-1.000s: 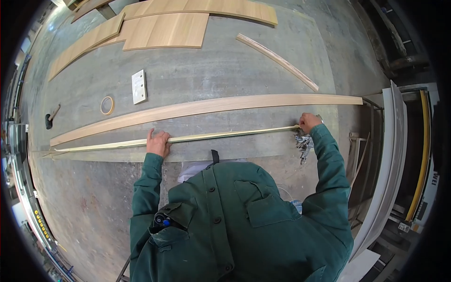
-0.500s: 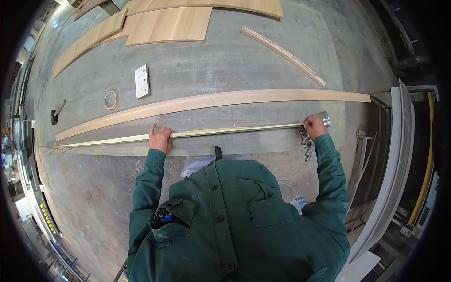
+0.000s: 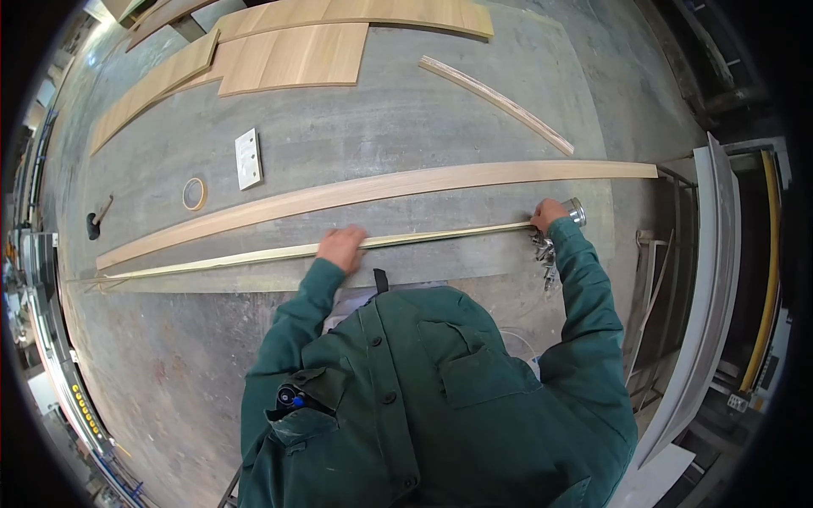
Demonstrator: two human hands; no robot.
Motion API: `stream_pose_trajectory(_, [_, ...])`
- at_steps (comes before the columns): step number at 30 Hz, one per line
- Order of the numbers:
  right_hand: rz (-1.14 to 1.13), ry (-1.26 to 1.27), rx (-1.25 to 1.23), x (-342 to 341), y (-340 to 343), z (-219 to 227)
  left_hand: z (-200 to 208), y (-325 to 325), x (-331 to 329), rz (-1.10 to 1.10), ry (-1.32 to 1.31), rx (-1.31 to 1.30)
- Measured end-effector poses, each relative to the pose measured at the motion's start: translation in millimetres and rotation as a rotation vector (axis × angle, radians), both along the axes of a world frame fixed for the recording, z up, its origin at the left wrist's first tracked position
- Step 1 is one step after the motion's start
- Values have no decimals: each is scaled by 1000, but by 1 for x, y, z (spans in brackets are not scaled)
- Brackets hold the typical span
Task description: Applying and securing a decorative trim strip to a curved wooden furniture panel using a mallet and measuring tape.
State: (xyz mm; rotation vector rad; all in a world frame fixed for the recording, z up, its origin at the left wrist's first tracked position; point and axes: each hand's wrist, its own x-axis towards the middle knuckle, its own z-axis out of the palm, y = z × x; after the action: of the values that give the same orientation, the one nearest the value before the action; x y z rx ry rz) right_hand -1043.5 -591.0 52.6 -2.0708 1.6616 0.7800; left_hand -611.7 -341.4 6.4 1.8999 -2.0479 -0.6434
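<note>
A long, thin, pale yellowish strip [image 3: 449, 233] runs across the near side of the work surface, its left end reaching the far left. My left hand [image 3: 342, 247] lies over its middle, fingers bent round it and slightly blurred. At the strip's right end my right hand [image 3: 549, 215] pinches it between thumb and fingers. Just beyond that hand stands a silver metal can [image 3: 577, 212], partly covered by it. Several small shiny metal pieces [image 3: 544, 252] hang or lie below my right wrist. A long pale wooden board [image 3: 373, 190] lies farther back, roughly alongside the strip.
Roll of tape [image 3: 195, 194], white plate with holes [image 3: 248, 159] and black-headed mallet [image 3: 96, 222] lie on the left of the work surface [image 3: 356, 131]. Wooden panels [image 3: 292, 57] rest at the back, a narrow batten [image 3: 500, 103] at the back right. Racked long profiles [image 3: 716, 296] stand right.
My left hand has slid rightward along the strip, closer to the middle. My right hand stays at the strip's right end. The whole view has shifted slightly.
</note>
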Motion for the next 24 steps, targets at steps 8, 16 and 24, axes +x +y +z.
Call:
stream_pose_trajectory(8, [56, 131, -147, 11, 17, -11, -7, -38, -65, -46, -70, -12])
stream_pose_trajectory(16, [-12, -420, -167, 41, 38, 29, -9, -36, -64, -32, -73, -57])
stream_pose_trajectory(24, [-104, -478, -133, 35, 39, 36, -14, -39, -67, -27, -89, -64])
